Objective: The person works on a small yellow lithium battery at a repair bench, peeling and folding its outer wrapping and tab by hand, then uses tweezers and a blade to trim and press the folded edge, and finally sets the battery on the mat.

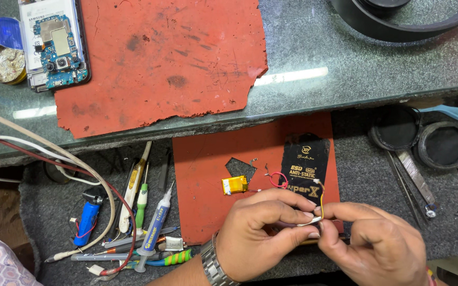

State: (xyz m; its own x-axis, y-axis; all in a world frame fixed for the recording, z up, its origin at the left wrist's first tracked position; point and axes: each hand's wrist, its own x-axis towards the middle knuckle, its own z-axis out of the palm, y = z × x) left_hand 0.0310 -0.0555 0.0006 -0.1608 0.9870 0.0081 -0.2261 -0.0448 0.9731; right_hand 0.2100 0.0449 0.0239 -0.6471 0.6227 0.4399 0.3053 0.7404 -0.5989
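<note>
Between the fingertips of both hands: a small white plastic part point(309, 221), pinched from each side. Left hand point(261, 235), steel-link wristwatch point(213, 265) at the wrist, has thumb and forefinger closed on the part's left end; right hand point(377, 243) has its fingers closed on the right end. Thin yellow wire point(322, 198) rises from the part just above the right fingertips. Thin red wire point(278, 180) loops up-left of the left knuckles and reaches a small yellow rectangular battery cell point(234, 185), which lies apart from both hands on the lower red rubber mat point(202, 212). Black anti-static tool card point(304, 161) sits directly beyond the fingers. Well left of the left hand: blue-labelled syringe point(155, 228) among loose hand tools. Far beyond, opened phone with exposed blue circuit board point(54, 45).
</note>
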